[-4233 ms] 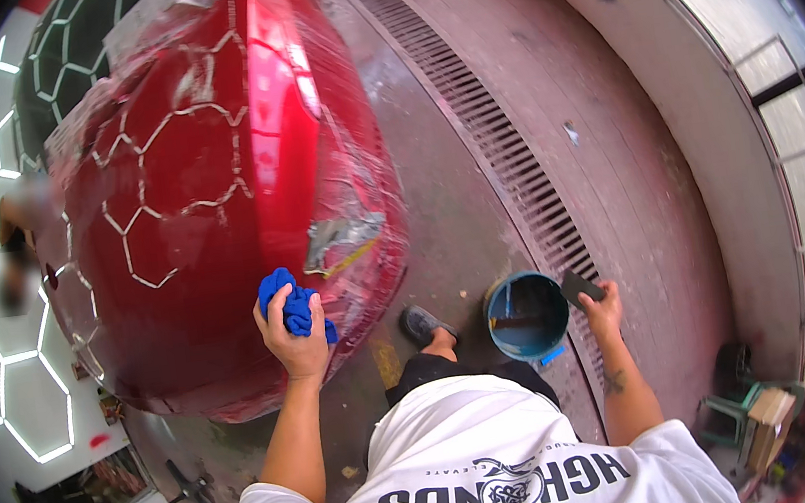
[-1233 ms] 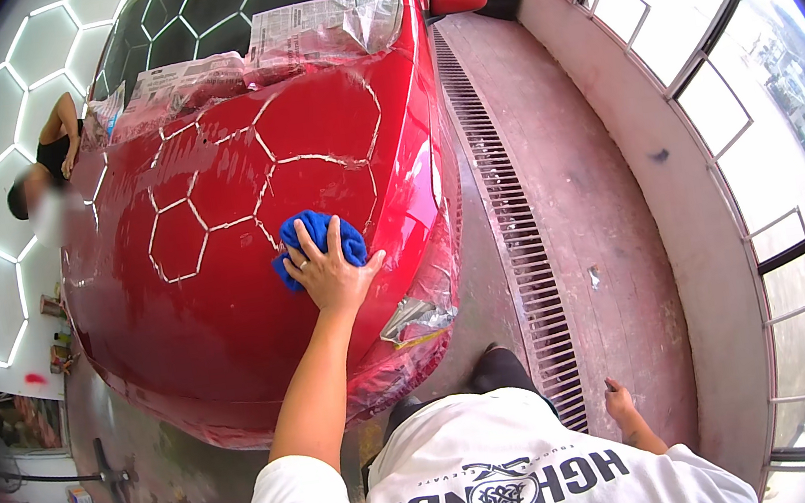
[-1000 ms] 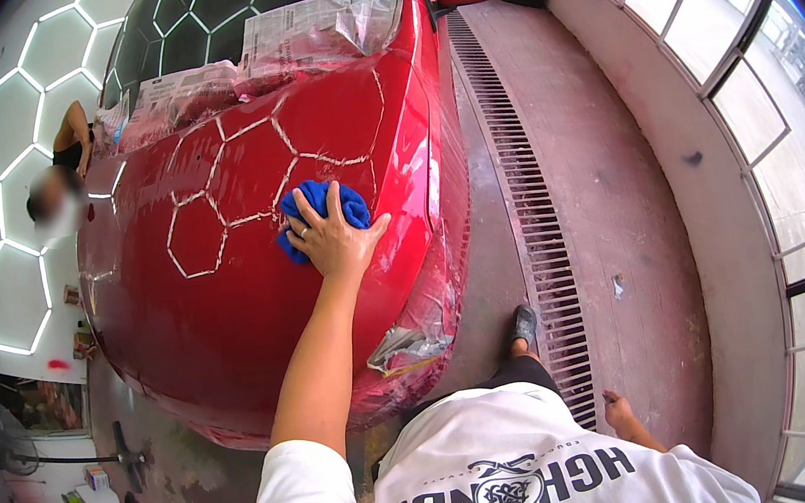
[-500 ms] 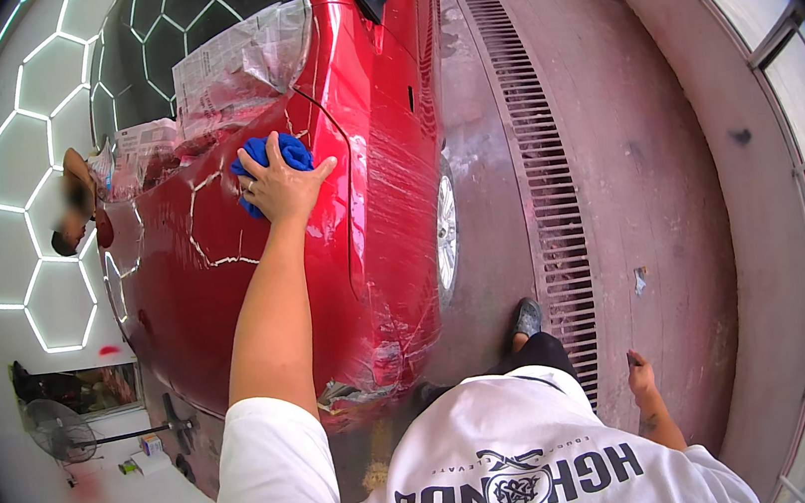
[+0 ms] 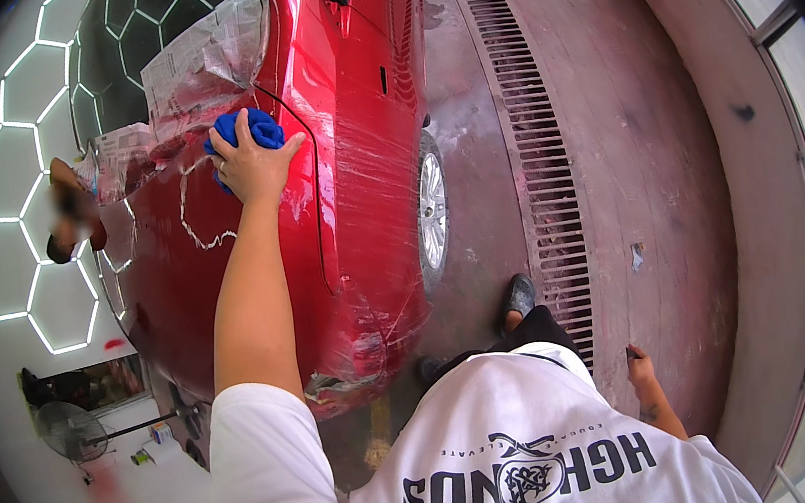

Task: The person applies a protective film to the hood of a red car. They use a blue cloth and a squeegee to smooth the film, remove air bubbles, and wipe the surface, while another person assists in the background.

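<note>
The left hand (image 5: 254, 164) with the blue cloth (image 5: 243, 135) now presses higher on the red car (image 5: 351, 157), near the windscreen's edge, up from the bonnet's front. The right hand (image 5: 641, 368) hangs free, away from the bucket.

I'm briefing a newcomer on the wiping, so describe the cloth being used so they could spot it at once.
Start at the glossy red car filling the left of the view and follow its hood up toward the paper-masked windshield. There the person's left hand presses a bunched blue microfibre cloth on the paint. It is the only blue thing on the red bodywork.
</note>
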Available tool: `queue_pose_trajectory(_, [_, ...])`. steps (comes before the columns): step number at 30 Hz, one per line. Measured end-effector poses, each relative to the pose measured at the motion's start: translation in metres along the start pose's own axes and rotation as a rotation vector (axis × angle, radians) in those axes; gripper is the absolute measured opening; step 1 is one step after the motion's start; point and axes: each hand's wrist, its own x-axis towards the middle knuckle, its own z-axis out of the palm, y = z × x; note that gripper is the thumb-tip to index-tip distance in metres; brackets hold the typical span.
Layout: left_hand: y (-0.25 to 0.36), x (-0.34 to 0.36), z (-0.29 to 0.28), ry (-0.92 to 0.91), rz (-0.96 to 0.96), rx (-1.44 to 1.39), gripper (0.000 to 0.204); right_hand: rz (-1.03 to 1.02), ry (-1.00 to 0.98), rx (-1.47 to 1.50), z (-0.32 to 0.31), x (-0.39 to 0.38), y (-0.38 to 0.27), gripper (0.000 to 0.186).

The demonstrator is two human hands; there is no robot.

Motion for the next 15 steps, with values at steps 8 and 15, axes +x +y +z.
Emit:
queue_pose_trajectory(8, [-0.068, -0.120, -0.021, 0.174, 0.212, -0.077, 0.102, -0.155, -0.021, -0.168, 0.012, 0.052, -0.028, 0.059])
queue_pose_trajectory(15, [-0.164, -0.232, -0.061, 0.115, 0.149, -0.170, 0.089, 0.006, -0.172, 0.284, 0.054, -0.029, -0.192, 0.063])
